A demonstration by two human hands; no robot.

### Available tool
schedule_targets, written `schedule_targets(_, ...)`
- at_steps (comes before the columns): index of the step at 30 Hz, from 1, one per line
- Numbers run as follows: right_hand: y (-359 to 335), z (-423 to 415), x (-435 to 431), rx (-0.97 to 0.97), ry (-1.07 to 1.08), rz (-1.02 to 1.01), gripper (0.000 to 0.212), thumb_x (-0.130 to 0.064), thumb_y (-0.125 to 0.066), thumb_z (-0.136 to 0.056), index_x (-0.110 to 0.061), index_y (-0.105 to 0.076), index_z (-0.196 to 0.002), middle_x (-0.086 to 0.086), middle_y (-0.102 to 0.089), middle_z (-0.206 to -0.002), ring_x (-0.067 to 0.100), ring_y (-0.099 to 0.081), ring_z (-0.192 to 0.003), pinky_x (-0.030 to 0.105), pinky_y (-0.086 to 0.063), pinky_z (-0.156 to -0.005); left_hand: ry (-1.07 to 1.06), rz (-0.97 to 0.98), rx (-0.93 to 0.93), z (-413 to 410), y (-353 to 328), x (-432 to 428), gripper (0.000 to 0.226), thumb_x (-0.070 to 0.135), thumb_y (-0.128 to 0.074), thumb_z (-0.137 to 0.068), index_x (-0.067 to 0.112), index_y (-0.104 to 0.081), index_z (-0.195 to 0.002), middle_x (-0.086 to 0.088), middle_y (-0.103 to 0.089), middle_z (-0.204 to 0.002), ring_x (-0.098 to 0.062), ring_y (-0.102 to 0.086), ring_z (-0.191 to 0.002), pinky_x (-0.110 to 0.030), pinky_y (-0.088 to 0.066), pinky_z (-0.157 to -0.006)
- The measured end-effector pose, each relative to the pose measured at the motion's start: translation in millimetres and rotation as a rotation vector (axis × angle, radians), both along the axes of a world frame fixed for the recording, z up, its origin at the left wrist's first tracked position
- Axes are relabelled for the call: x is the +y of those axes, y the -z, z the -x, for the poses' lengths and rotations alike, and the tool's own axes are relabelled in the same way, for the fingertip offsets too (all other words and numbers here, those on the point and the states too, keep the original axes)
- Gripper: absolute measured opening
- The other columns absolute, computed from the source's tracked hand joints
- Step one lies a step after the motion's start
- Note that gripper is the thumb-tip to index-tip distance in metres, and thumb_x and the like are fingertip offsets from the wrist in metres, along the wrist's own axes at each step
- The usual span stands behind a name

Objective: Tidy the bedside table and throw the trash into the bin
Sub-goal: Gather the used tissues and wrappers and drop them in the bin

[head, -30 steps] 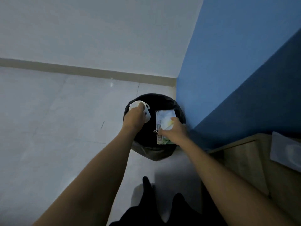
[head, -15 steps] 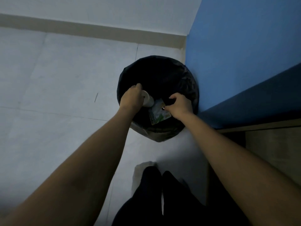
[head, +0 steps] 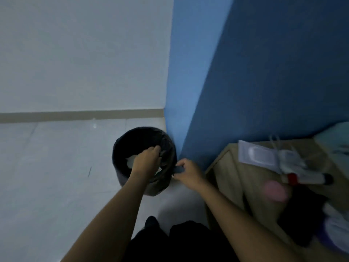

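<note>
Head view: 1 bin [head: 119, 174]; right hand [head: 186, 172] grip pinches rim; left hand [head: 145, 160] over it, grip can't tell.

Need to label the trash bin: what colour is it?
Black; the bin shows best in the head view, against the pale floor.

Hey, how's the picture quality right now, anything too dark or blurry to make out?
Head view: dim, bluish light throughout; the bin interior reads almost black; motion blur smears the clutter on the bedside table; the left hand and right hand look sharper; the wide lens tilts the blue wall edges.
</note>
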State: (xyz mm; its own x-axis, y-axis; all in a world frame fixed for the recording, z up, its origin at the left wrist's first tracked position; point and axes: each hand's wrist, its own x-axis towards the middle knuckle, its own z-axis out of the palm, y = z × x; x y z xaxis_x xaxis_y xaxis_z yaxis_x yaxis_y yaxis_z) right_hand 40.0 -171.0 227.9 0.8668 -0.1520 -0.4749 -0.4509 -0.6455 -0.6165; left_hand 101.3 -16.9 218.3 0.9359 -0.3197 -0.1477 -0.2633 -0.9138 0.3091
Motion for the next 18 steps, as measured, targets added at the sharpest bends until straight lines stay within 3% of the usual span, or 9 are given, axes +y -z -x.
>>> schedule_targets(4,-53,67,-62,-0.086,0.159,0.053,0.034,-0.016,-0.076,-0.071,-0.013,-0.066,-0.103,0.005,-0.068,-0.11,0.018,-0.061,-0.097,0.022,-0.042,-0.073,0.107,0.072,-0.105,30,-64,-64,0.026,0.027,-0.05,-0.092,0.014,-0.054,-0.114,-0.012,-0.065,-0.113,-0.036,-0.063,-0.101,-0.04,-0.051,-0.076)
schedule_targets(10,-124,187,-190,-0.246,0.439,0.194,0.01,-0.018,-0.072,-0.075,-0.019,-0.065,-0.082,0.004,-0.068,-0.089,0.02,-0.064,-0.087,0.024,-0.046,-0.07,0.373,0.273,-0.142,115,-134,-211,0.031,0.03,-0.052,-0.092,0.014,-0.053,-0.119,-0.01,-0.062,-0.119,-0.033,-0.06,-0.107,-0.042,-0.051,-0.085)
schedule_targets(12,-131,222,-222,-0.253,0.519,0.223,0.015,-0.019,-0.071,-0.077,-0.017,-0.068,-0.091,0.006,-0.07,-0.095,0.022,-0.064,-0.091,0.027,-0.05,-0.077,0.473,0.297,-0.15,147,-143,-253,0.034,0.029,-0.052,-0.091,0.014,-0.053,-0.121,-0.01,-0.062,-0.121,-0.031,-0.059,-0.111,-0.039,-0.049,-0.087)
schedule_targets(16,-126,286,-286,-0.265,0.662,0.236,0.046,-0.025,-0.072,-0.081,-0.01,-0.06,-0.123,0.008,-0.065,-0.122,0.023,-0.058,-0.115,0.02,-0.04,-0.084,0.63,0.307,-0.052,208,-147,-327,0.046,0.034,-0.054,-0.09,0.018,-0.047,-0.132,-0.012,-0.053,-0.13,-0.033,-0.054,-0.119,-0.038,-0.047,-0.094)
schedule_targets(18,-122,309,-311,-0.278,0.741,0.246,0.05,-0.03,-0.07,-0.082,-0.01,-0.058,-0.126,0.008,-0.064,-0.125,0.023,-0.058,-0.116,0.02,-0.041,-0.09,0.719,0.228,-0.052,229,-139,-357,0.051,0.036,-0.053,-0.09,0.019,-0.042,-0.137,-0.01,-0.048,-0.137,-0.032,-0.049,-0.125,-0.038,-0.042,-0.099)
